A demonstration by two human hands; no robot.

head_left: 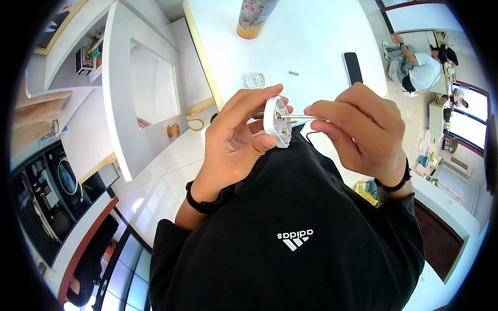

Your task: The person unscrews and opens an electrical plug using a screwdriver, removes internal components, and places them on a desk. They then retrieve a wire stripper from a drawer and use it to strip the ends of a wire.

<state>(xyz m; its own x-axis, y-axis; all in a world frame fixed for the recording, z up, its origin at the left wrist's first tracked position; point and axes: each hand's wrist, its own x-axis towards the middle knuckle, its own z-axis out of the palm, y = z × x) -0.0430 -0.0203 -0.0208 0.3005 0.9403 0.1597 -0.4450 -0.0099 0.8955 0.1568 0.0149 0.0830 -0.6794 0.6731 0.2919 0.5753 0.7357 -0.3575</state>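
My left hand (pixel 233 137) grips the edge of a white plastic plug base (pixel 270 122) between thumb and fingers, its open inner side turned to the right. Brass terminals show inside it, and metal prongs stick out on the left. Thumb and fingertips of my right hand (pixel 360 127) pinch a thin pale rod (pixel 303 117); whether it is a slim screwdriver shaft or a wire I cannot tell. Its tip meets the upper brass terminal. A short dark cable (pixel 310 136) curves below my right fingers. On the white table (pixel 311 31) beyond lies a matching white plug cover (pixel 256 80).
A small metal pin (pixel 294 73), a black phone (pixel 353 68) and a tall printed can (pixel 254 19) are on the table. An open white cabinet door (pixel 142 93) with a wooden knob stands at the left. Another person (pixel 423 70) sits at the far right.
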